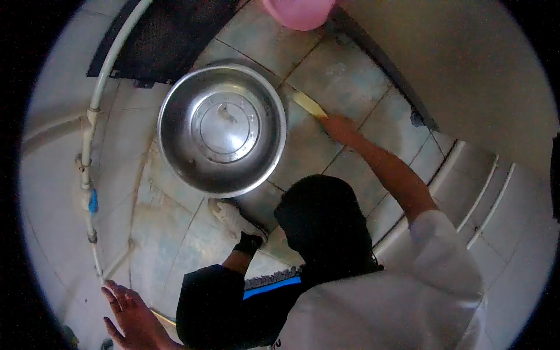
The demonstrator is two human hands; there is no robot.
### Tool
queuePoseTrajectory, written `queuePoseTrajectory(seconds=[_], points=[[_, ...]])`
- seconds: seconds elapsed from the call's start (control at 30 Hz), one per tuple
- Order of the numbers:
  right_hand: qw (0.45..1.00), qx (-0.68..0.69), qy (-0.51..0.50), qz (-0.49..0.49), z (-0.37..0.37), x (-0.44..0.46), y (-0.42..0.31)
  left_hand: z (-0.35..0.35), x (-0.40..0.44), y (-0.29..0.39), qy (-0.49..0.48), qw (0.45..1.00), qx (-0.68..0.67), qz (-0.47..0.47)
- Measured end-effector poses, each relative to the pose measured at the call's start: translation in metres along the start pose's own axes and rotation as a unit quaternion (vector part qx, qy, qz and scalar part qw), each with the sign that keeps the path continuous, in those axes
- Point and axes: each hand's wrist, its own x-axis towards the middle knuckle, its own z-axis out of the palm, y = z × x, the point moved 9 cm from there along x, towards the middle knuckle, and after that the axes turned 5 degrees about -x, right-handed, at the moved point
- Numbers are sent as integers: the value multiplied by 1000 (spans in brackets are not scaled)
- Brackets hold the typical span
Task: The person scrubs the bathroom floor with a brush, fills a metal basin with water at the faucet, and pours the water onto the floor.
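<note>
My right hand (pixel 339 129) is closed round the near end of a pale yellow, flat, elongated object (pixel 309 105), held low over the floor tiles. To the left of that object, a large round steel basin (pixel 224 184) rests on the floor, with a small greyish patch on its inner bottom. At the lower left, my left hand (pixel 133 315) has its fingers spread and holds nothing. It is near the white wall pipe.
A pink basin (pixel 300 17) is at the top edge. A dark mat-like panel (pixel 169 38) lies at the upper left. White pipes (pixel 87 151) run along the left wall, others along the right. My shoe (pixel 230 219) is just below the steel basin.
</note>
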Motion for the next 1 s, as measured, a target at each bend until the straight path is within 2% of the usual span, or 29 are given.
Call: queuePoseTrajectory(seconds=[0.03,0.1,0.17,0.2,0.27,0.3,0.33,0.37,0.5,0.53,0.6,0.63,0.67,0.7,0.73,0.8,0.83,0.87,0.93,1.0], points=[[992,28,-114,51,-12,46,-9,6,-1,-5,-7,1000,-28,-2],[987,82,-106,90,-35,10,-7,11,-3,-10,-15,999,-50,-14],[980,132,-91,122,-25,-39,10,-14,-9,-3,115,991,42,49],[992,109,17,66,-14,-67,18,-21,-8,3,115,991,39,52],[988,88,124,6,-38,-60,6,-17,-4,14,5,998,41,44],[985,157,26,71,-64,-23,-10,-12,-7,13,-29,998,44,36],[976,190,-23,102,-65,-15,-12,-8,-7,11,-29,998,44,36],[964,218,-72,135,-66,-8,-14,-5,-5,8,15,997,47,54],[985,123,6,124,-34,-44,11,-7,-11,-3,116,989,20,88],[982,137,-57,118,-12,-78,24,-8,-11,-2,115,989,20,91],[975,148,-119,111,18,-92,33,-17,-5,14,41,996,51,60],[986,118,-60,97,12,-62,28,-29,9,25,-116,993,12,-30],[992,93,1,80,5,-28,22,-17,6,19,-116,993,16,-31],[988,147,43,36,-10,20,6,-5,1,13,-54,998,32,10],[987,148,42,35,-14,24,1,0,-4,7,11,997,48,53],[982,175,21,72,-21,22,-1,-5,-6,10,45,995,55,70],[978,186,12,91,-23,19,3,-11,-5,5,6,999,37,23],[994,63,-69,61,6,-26,17,-10,-7,-3,-32,999,18,-21],[986,-64,-148,27,38,-88,38,-17,-5,2,-31,999,18,-15],[998,-57,20,-23,10,-91,27,-21,-2,16,-72,997,39,-8]])
